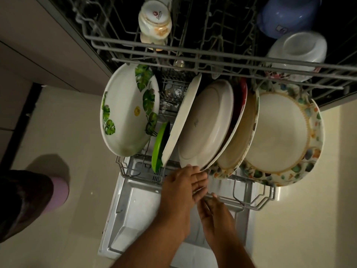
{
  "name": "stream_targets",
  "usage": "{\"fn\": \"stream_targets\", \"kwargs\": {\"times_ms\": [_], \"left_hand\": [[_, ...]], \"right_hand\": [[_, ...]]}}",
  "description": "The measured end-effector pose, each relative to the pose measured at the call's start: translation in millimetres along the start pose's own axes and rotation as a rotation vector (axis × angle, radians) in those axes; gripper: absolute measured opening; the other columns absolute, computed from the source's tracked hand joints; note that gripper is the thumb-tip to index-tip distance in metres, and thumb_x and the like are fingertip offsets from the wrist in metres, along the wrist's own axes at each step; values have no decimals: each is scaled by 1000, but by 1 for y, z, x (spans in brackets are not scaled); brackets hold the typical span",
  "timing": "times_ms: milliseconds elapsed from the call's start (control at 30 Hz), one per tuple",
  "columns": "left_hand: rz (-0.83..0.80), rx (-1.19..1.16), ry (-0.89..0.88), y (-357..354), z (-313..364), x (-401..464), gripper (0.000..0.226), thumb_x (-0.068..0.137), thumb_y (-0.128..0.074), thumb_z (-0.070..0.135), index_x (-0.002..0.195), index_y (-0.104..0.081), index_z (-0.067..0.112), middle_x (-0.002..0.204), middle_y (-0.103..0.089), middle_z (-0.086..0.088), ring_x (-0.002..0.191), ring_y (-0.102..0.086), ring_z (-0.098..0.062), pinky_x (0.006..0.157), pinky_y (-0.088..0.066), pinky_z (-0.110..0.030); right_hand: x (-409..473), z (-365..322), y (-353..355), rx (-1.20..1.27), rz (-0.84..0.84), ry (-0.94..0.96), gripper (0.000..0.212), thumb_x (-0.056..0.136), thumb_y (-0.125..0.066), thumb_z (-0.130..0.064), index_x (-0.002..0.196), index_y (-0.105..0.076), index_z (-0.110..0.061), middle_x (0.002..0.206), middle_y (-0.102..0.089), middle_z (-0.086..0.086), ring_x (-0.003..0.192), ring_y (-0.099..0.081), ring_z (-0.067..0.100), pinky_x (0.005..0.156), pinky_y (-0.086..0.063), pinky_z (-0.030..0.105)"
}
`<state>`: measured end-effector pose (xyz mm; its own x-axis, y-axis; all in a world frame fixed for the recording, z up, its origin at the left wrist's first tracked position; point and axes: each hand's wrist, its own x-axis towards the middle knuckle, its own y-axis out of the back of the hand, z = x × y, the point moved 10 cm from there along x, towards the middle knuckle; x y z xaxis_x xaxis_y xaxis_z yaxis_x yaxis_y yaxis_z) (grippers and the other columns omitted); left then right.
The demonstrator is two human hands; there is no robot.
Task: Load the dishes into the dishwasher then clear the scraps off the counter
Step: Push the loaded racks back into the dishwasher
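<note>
Plates stand on edge in the lower rack (251,205) of the open dishwasher, just beyond both hands. Left hand (183,187) has its fingers spread and loosely open, fingertips touching the bottom rim of the plain cream plate (206,124); it clasps nothing. Right hand (216,215) lies just below it at the rack's front wire, fingers extended; whether its grip closes on the wire cannot be told. The cream plate leans left, underside toward the camera. To its left stand a thin white plate (183,120), a green plate (159,149) and a leaf-patterned plate (125,111). To its right stand a red-rimmed plate (243,91) and two flower-rimmed plates, the nearer (239,144) partly hidden behind the outer (280,132). Above, the upper rack (193,49) holds an upturned cup (154,18), a blue bowl (286,14) and a white bowl (297,49). The dishwasher door (135,209) lies open over the floor (67,132).
</note>
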<state>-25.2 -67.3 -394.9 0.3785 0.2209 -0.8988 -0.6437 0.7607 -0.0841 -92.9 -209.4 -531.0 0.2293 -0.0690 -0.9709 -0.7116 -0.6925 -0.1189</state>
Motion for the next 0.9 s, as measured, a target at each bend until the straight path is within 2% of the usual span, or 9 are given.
{"fn": "stream_targets", "kwargs": {"times_ms": [200, 300, 367, 467, 533, 600, 667, 733, 900], "left_hand": [[218, -18, -13, 60, -18, 12, 17, 105, -58, 18, 111, -67, 6, 107, -74, -17, 92, -73, -24, 81, -59, -37], [86, 29, -153, 43, 9, -7, 30, 104, -57, 29, 90, -70, 5, 85, -72, -19, 70, -71, -26, 64, -60, -35], [-77, 32, -302, 10, 50, -34, 38, 98, -55, 38, 79, -74, 11, 81, -75, -20, 68, -73, -29, 60, -60, -35], [-275, -112, -427, -40, 108, -59, 32, 101, -53, 35, 109, -73, 11, 111, -78, -15, 101, -77, -26, 87, -63, -35], [-346, -230, -344, -67, 131, -52, 42, 103, -53, 35, 137, -59, 10, 136, -68, -13, 125, -68, -24, 106, -55, -39], [-362, -337, -255, -85, 150, -40, 53, 106, -51, 36, 151, -46, 9, 150, -56, -16, 138, -56, -27, 118, -44, -44], [-401, -427, -229, -99, 169, -32, 45, 109, -48, 36, 142, -54, 6, 146, -60, -17, 136, -56, -29, 119, -39, -46], [-447, -484, -234, -110, 181, -30, 32, 110, -48, 33, 120, -61, 5, 133, -64, -21, 127, -60, -33, 115, -41, -46], [-443, -546, -236, -112, 190, -38, 22, 108, -51, 18, 95, -62, 4, 115, -61, -24, 127, -62, -41, 111, -49, -55]], "right_hand": [[-2, 10, -7, 28, -2, -30, 20, 106, -55, -11, 118, -63, 2, 125, -69, 29, 118, -68, 37, 96, -57, 45], [-2, 10, -10, 23, -33, -50, 22, 107, -51, -8, 123, -61, 3, 127, -68, 31, 123, -66, 40, 102, -54, 48], [1, 10, -10, 12, -37, -60, 29, 107, -51, -8, 131, -59, 5, 128, -67, 32, 125, -64, 41, 102, -54, 50], [-2, 11, -14, 44, -18, -84, 22, 109, -50, -13, 125, -60, -2, 127, -68, 32, 113, -69, 41, 85, -63, 50], [-5, 12, -16, 65, 11, -97, 18, 110, -49, -12, 119, -59, -1, 126, -67, 33, 106, -69, 41, 72, -66, 53], [-8, 12, -19, 91, 13, -111, 14, 110, -48, -10, 111, -59, -1, 126, -65, 35, 105, -69, 42, 72, -62, 61], [-11, 9, -22, 101, 9, -118, 13, 111, -46, -9, 109, -58, -2, 127, -64, 36, 107, -70, 42, 74, -61, 63], [-11, 7, -23, 106, 14, -110, 16, 111, -45, -8, 116, -58, -1, 128, -65, 36, 112, -69, 42, 73, -62, 62], [-11, 0, -29, 113, 23, -85, 28, 112, -45, -12, 133, -53, 5, 123, -67, 34, 113, -69, 42, 72, -62, 60]]}}
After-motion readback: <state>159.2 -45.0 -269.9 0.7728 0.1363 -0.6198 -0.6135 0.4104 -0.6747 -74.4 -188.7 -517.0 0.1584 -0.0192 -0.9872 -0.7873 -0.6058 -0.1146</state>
